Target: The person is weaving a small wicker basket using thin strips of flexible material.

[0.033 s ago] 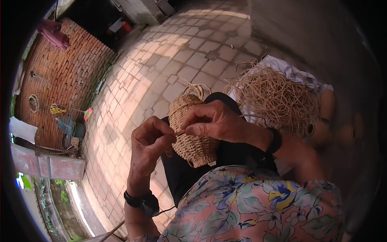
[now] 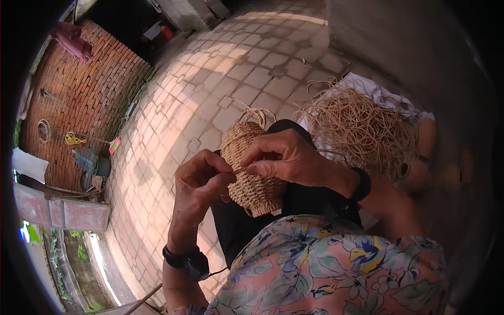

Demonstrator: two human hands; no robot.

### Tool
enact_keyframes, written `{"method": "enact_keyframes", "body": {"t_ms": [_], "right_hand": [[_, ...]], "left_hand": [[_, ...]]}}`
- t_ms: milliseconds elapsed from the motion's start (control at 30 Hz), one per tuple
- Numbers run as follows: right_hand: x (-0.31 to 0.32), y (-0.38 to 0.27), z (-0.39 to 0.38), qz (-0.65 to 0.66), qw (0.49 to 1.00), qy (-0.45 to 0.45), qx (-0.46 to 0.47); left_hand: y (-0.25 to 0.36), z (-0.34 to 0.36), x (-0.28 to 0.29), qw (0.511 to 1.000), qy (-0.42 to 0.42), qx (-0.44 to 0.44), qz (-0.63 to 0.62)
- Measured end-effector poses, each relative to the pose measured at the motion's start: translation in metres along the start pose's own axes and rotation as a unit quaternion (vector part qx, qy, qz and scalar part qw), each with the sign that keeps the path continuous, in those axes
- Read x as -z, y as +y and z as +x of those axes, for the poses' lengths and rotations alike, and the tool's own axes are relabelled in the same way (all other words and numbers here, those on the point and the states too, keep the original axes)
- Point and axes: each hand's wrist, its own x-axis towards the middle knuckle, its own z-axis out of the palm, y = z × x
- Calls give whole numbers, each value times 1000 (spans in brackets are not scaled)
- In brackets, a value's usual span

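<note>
Apparently for steadiness, the woven piece rests on the dark-trousered lap while the left hand and right hand pinch a thin strand over it, presumably for tautness; piece is tan, coarsely ribbed, rounded, narrowing at its near end.

No words, labels, brands, numbers or signs can be read on anything in view, near or far off.
</note>
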Motion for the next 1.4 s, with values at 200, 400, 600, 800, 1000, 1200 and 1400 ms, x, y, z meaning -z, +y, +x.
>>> {"method": "enact_keyframes", "body": {"t_ms": [200,400,600,800,1000,1200,1400], "right_hand": [[19,26,-23,-331,942,60,-22],[15,40,-26,-415,907,74,7],[17,45,-16,-469,883,9,1],[7,61,-5,-447,893,-5,-57],[5,56,4,-180,932,56,-308],[3,47,10,76,872,111,-471],[4,49,9,116,868,105,-471]], "left_hand": [[-74,16,4,925,13,-97,367],[-90,18,-1,908,8,-125,400],[-83,24,2,904,-29,-135,404],[-89,40,9,884,-55,-189,424],[-86,49,8,850,-107,-216,469],[-83,57,9,797,-142,-229,540],[-85,67,12,782,-162,-201,567]]}}
